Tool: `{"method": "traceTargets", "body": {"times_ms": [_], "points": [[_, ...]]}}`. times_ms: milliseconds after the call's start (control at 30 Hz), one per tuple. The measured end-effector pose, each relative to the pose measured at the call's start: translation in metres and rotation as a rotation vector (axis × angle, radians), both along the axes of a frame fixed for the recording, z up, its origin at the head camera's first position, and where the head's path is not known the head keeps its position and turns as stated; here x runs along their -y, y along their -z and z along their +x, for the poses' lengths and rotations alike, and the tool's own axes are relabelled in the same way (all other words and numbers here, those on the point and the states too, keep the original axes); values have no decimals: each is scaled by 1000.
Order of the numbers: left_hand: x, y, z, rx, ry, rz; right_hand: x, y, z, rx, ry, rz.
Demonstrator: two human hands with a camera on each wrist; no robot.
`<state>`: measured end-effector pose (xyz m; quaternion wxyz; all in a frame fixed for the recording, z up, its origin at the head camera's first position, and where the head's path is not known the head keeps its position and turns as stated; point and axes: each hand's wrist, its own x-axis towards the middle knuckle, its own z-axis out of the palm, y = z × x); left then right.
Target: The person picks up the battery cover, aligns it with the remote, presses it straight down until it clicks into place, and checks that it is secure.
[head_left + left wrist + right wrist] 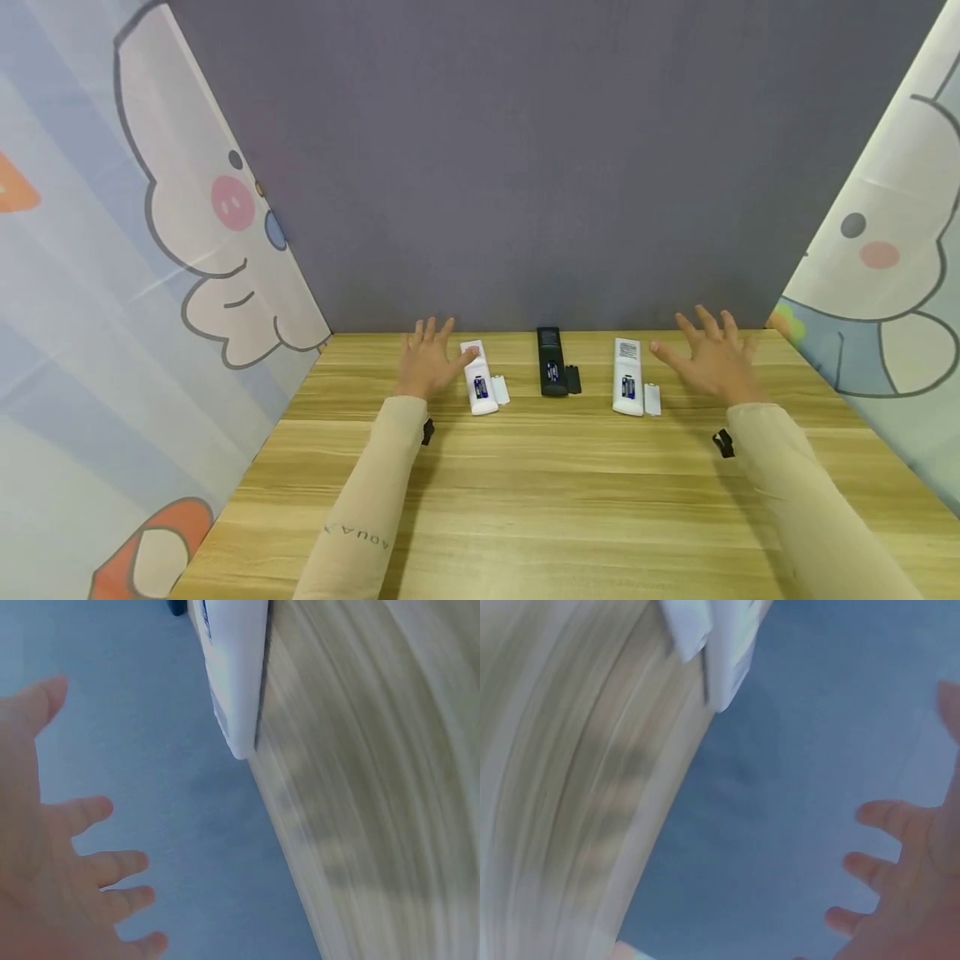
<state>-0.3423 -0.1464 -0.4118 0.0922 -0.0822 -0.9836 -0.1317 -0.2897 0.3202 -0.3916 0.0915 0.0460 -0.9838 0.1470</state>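
A: How are the hands held?

B: Apart from each other and empty, taking twelve as the far edge of the table (540, 500). The left hand (426, 367) is spread, and just beside it, towards three, the left white remote (480, 369) is partly overlapped by its thumb; contact is not shown. The right hand (711, 362) is spread too, with the right white remote (627, 368) placed at its nine. Between them a black remote (551, 352) is set.

A: What could go wrong?

B: If a remote were tipped, its batteries (628, 387) might be spilled, the bay being uncovered. By a low thumb the left one could be knocked askew. The white covers (652, 400), much alike, could be swapped.

A: Which way is each pointed?

B: Long axes are laid nearly twelve to six, the left one's far end turned slightly towards eleven. Battery ends are aimed at six; covers are placed at each remote's four.
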Motion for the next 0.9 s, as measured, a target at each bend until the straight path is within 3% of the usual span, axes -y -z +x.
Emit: {"method": "traceTargets", "body": {"times_ms": [167, 367, 733, 900], "points": [[-5, 2, 4, -41, 9, 34, 16, 0, 10, -68, -22, -2], [-10, 3, 11, -89, 35, 144, 39, -3, 19, -97, -73, -25], [-17, 16, 9, -17, -12, 268, 94, -11, 32, -70, -223, -216], [-20, 20, 5, 25, -53, 319, 123, -11, 30, -29, -278, -287]]}}
